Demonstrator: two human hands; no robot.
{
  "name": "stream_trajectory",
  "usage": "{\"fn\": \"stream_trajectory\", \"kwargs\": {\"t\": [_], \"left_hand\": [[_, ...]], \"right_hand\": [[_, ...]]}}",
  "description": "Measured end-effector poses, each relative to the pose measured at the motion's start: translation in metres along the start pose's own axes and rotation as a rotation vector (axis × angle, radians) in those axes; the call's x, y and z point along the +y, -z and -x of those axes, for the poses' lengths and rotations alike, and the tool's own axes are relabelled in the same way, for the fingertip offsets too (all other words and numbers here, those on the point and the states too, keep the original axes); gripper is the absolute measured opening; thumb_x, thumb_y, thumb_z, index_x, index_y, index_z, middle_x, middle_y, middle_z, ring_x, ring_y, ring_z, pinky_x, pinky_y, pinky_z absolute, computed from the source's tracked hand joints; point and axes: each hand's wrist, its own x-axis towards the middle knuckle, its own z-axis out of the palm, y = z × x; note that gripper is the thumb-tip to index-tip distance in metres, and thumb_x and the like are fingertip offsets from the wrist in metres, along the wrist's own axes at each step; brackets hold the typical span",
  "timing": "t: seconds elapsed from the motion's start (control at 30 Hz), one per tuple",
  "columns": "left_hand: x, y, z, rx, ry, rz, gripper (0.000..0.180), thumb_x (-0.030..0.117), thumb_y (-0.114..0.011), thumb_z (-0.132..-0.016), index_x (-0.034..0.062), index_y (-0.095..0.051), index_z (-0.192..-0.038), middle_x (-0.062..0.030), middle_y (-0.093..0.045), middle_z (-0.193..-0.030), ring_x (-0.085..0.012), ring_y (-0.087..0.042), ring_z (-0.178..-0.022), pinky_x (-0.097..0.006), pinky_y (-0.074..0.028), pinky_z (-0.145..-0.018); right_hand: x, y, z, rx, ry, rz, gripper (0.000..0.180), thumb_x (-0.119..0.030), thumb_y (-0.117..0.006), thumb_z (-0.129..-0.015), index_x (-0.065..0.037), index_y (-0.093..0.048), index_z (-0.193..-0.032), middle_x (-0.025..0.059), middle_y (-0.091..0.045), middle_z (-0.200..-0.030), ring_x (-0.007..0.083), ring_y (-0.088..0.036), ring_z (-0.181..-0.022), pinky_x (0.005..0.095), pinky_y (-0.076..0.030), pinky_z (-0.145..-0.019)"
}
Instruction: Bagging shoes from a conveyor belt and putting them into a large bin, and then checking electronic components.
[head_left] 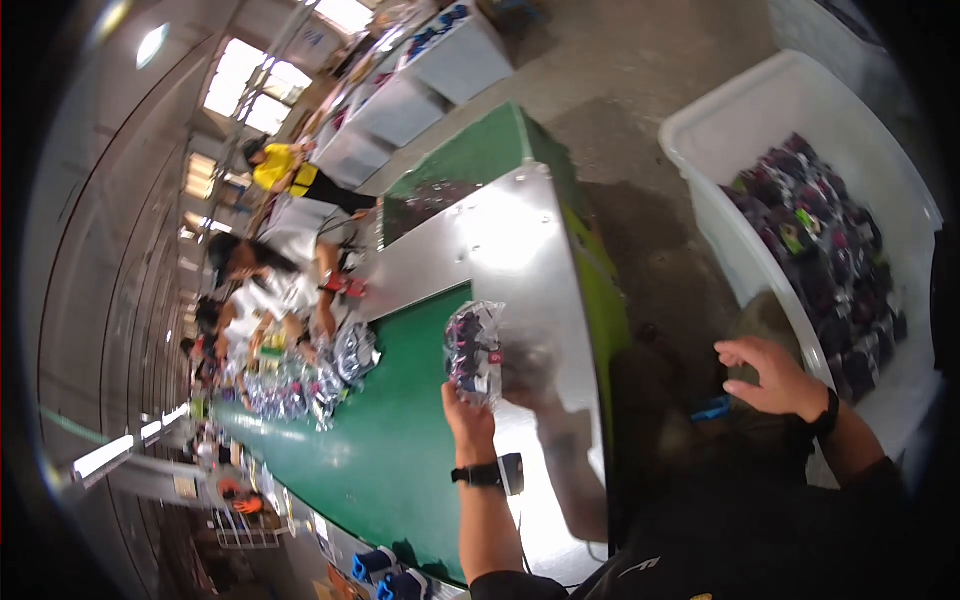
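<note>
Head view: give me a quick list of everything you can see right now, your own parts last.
Clear packet: one, see-through with dark and pink contents, held up over the belt.
Belt: one, green, running left of centre.
Metal plate: one, shiny grey, across the belt.
Bin: one, white, upper right, holding many dark packets.
Packet pile: many, clear and shiny, on the belt's far stretch.
Other people: several, seated along the belt's left side.
Left hand: grip shut on the clear packet, black wrist strap.
Right hand: fingers spread, empty, beside the bin rim, black wrist strap.
</note>
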Motion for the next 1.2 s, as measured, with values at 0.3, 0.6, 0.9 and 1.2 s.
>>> {"fn": "stream_trajectory", "kwargs": {"t": [0.3,0.6,0.9,1.2], "left_hand": [[-0.058,-0.127,0.149,-0.661,0.069,-0.525,0.077,0.033,-0.074,-0.084,-0.0073,-0.045,-0.144,-0.0188,-0.06,-0.131,-0.0281,-0.066,-0.11,-0.04,-0.058,-0.09],[-0.166,-0.168,0.205,-0.981,0.384,-0.463,0.062,0.014,-0.073,-0.088,-0.0101,-0.048,-0.14,-0.0191,-0.056,-0.139,-0.0254,-0.058,-0.125,-0.038,-0.042,-0.111],[-0.138,-0.155,0.173,-0.789,0.172,-0.778,0.038,0.008,-0.055,-0.103,-0.0046,-0.052,-0.139,-0.0186,-0.057,-0.14,-0.0283,-0.062,-0.119,-0.04,-0.052,-0.096],[-0.099,-0.106,0.153,-0.583,0.083,-0.813,0.029,0.006,-0.058,-0.102,-0.0002,-0.058,-0.13,-0.0154,-0.064,-0.128,-0.026,-0.066,-0.107,-0.038,-0.055,-0.091]], "right_hand": [[0.031,0.013,-0.002,0.008,-0.35,-0.605,0.05,-0.036,-0.064,-0.101,-0.002,-0.055,-0.136,0.0106,-0.069,-0.114,0.0164,-0.066,-0.105,0.0335,-0.057,-0.084],[0.057,0.003,0.057,-0.194,-0.477,-0.917,0.056,-0.041,-0.072,-0.095,0.006,-0.061,-0.124,0.0073,-0.068,-0.111,0.0126,-0.061,-0.1,0.0298,-0.05,-0.087],[0.103,0.132,0.11,0.627,-0.47,-0.751,0.039,-0.029,-0.064,-0.102,-0.001,-0.06,-0.129,0.0038,-0.068,-0.109,0.0104,-0.064,-0.097,0.0307,-0.053,-0.086],[0.313,0.134,0.186,1.327,-1.162,-0.688,0.061,-0.027,-0.066,-0.094,0.003,-0.04,-0.14,0.0177,-0.055,-0.116,0.0257,-0.06,-0.089,0.0391,-0.053,-0.068]]}}
